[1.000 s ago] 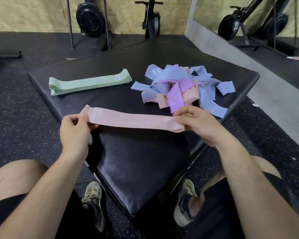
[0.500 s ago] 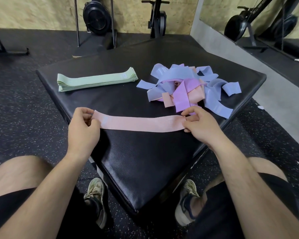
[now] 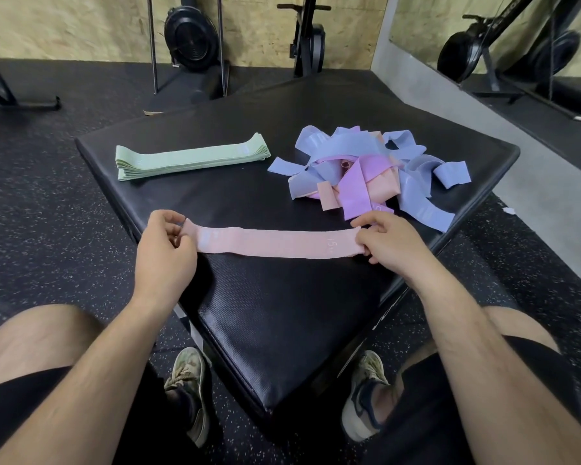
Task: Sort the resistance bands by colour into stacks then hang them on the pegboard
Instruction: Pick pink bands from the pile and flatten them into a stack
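Note:
A pink resistance band (image 3: 275, 242) lies flat and stretched out across the black padded box (image 3: 282, 313). My left hand (image 3: 163, 255) pinches its left end and my right hand (image 3: 388, 241) pinches its right end. A neat stack of green bands (image 3: 190, 156) rests at the far left of the box top. At the far right sits a tangled pile of blue, purple and pink bands (image 3: 366, 169), just beyond my right hand. No pegboard is in view.
The box stands on speckled rubber flooring between my knees, with my shoes (image 3: 188, 391) at its near corner. Gym machines (image 3: 190, 38) stand along the wooden back wall. A grey sloped ledge (image 3: 483, 105) and a mirror run along the right.
Both hands have lowered the pink band from just above the box onto its surface and pulled it out flat. The view has tilted slightly.

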`<action>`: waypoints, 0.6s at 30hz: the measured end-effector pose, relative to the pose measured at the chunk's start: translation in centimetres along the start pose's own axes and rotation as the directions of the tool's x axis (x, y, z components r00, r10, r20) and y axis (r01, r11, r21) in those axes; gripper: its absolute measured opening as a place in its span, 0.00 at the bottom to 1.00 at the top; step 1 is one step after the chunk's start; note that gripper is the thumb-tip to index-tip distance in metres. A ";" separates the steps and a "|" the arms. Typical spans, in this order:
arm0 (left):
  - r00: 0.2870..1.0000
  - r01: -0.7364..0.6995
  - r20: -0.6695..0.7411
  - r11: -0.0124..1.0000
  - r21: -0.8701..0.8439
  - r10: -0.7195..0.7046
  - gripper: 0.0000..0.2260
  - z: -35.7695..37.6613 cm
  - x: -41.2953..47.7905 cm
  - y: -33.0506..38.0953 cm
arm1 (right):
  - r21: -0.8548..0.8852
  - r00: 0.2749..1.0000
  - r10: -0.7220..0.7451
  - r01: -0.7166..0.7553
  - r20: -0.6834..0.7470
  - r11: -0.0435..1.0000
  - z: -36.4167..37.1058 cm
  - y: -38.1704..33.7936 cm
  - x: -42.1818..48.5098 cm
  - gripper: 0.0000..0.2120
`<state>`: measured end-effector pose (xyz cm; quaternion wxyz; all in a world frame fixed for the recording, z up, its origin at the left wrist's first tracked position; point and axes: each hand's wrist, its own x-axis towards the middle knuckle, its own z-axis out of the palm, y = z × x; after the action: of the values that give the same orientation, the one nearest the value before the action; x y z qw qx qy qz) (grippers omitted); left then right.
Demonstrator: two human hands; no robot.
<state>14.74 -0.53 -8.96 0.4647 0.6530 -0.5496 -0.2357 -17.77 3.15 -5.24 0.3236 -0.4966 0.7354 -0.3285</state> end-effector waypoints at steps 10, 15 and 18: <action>0.997 -0.078 0.039 0.983 0.166 0.073 0.05 0.1 0.4 -0.8 | -0.095 0.998 -0.046 0.041 -0.052 0.995 -0.8 1.3 0.1 0.06; 0.992 -0.129 0.028 0.967 0.218 0.126 0.05 0.3 0.0 -0.6 | -0.239 0.990 -0.127 0.108 -0.066 0.965 -0.5 2.0 0.2 0.06; 0.990 -0.137 0.022 0.960 0.246 0.136 0.05 0.3 -0.2 -0.9 | -0.344 0.981 -0.178 0.142 -0.074 0.928 -0.5 2.0 0.1 0.04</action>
<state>14.86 -0.54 -9.94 0.3937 0.6655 -0.6197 -0.1346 -19.18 3.73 -6.58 0.1675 -0.5852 0.7534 -0.2486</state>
